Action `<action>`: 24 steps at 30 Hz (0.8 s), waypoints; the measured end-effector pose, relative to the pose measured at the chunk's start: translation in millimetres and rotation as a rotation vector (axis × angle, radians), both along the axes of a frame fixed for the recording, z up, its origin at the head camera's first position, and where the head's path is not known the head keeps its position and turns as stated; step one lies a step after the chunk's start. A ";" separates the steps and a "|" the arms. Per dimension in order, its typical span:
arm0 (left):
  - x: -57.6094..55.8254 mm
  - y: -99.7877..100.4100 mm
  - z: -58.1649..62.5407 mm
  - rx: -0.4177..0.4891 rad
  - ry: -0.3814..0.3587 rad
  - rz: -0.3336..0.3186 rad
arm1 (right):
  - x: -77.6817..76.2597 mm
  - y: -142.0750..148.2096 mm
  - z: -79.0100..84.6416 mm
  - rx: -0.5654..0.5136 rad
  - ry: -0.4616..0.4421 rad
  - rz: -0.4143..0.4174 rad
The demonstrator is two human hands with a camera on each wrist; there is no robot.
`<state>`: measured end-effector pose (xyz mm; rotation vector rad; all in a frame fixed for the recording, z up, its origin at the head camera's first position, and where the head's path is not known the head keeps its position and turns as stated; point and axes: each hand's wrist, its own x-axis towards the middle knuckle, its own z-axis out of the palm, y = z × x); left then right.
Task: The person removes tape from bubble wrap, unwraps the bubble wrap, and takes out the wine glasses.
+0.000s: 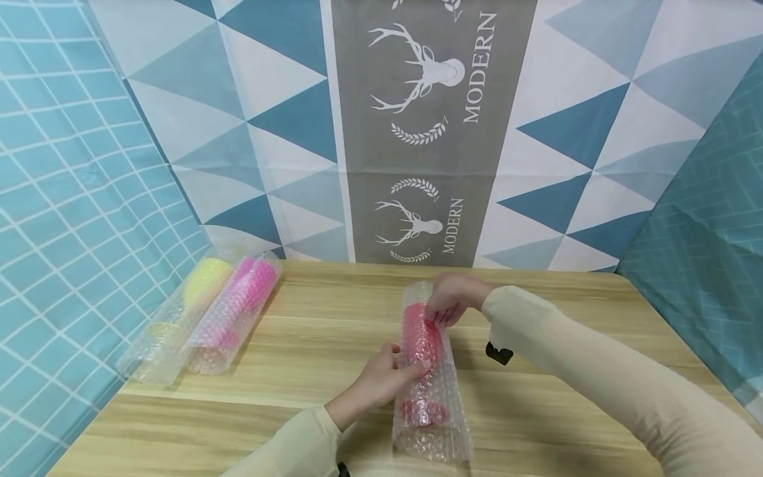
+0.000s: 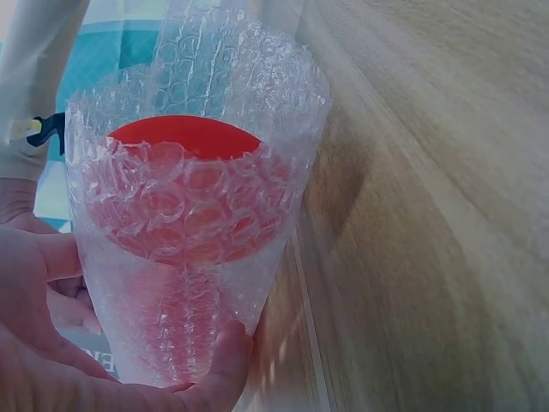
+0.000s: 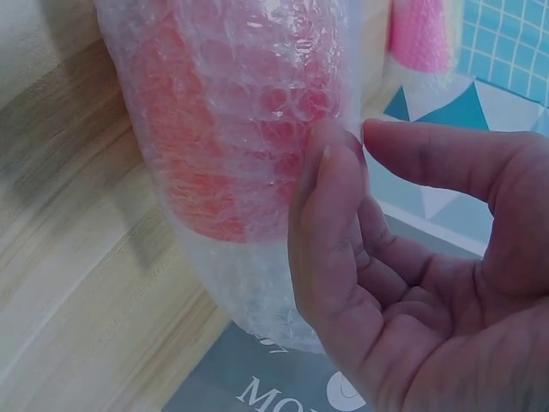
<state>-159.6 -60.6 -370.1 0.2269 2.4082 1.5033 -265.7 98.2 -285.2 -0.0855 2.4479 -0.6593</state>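
Note:
A red object (image 1: 422, 331) with a wide round end and a narrower middle lies rolled in clear bubble wrap (image 1: 432, 447) on the table. My left hand (image 1: 381, 381) grips the roll from the left side, thumb over the top. In the left wrist view the roll's near end gapes, and the red round end (image 2: 189, 137) shows inside. Near the far end, my right hand (image 1: 452, 299) pinches the wrap's edge between thumb and index finger, as the right wrist view shows. Its other fingers are curled.
Two more bubble-wrapped objects, one yellow (image 1: 205, 281) and one pink (image 1: 253, 285), lie side by side at the table's left edge. The wooden table (image 1: 334, 298) meets a patterned cloth (image 1: 411, 132) at the back. Blue cloths hang at both sides.

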 end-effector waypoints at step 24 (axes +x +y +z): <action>-9.3 -12.2 -0.3 -0.049 -0.006 0.054 | -2.1 -0.1 -6.7 -0.174 0.093 -0.061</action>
